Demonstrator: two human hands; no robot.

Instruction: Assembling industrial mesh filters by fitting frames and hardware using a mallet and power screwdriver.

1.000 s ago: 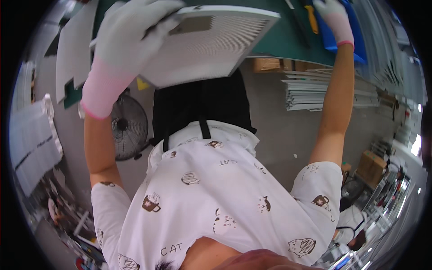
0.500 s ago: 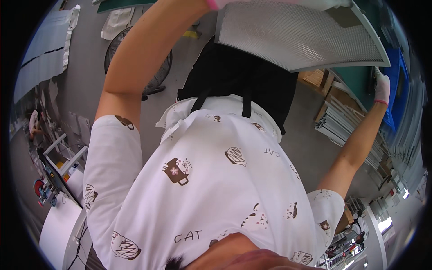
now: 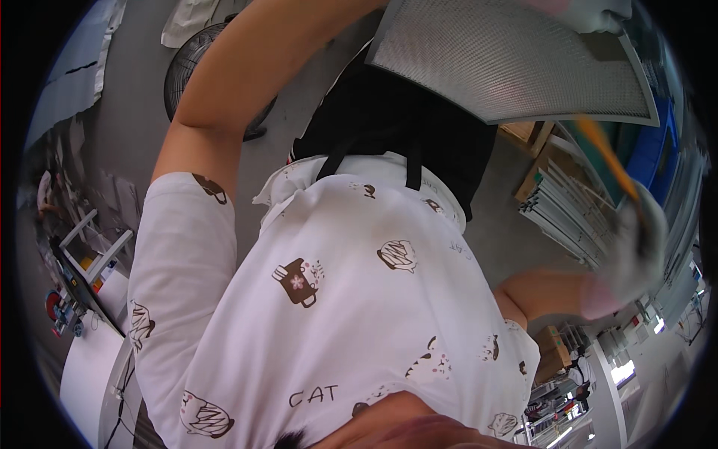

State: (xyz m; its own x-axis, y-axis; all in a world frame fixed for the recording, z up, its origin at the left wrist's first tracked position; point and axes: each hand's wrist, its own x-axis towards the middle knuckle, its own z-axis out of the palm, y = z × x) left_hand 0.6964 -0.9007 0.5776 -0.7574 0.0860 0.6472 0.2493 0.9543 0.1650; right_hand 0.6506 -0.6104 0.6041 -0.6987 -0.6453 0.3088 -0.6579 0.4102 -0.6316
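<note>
A framed panel (image 3: 516, 67) with a silvery mesh-like face and a light metal rim lies tilted at the upper right. Over its far right part is my left hand (image 3: 591, 13), in a white glove with a pink cuff. Its fingers curl at the panel's rim, partly cut off by the picture's top. Lower on the right, my right hand (image 3: 636, 247), gloved alike and smeared by motion, is closed round a tool with an orange, stick-like shaft (image 3: 607, 157). That shaft points up toward the panel's near edge, and blur hides the tool's exact kind.
Under the panel shows a green tabletop (image 3: 598, 153), with a blue bin (image 3: 652, 153) at its right. Light metal strips (image 3: 565, 213) are stacked below. A black floor fan (image 3: 187, 71) stands at the left, and a white table (image 3: 93, 374) at lower left.
My right hand has come back from beside the blue bin toward me, now with the orange tool showing in it. My left hand and the panel have shifted slightly right in the picture.
</note>
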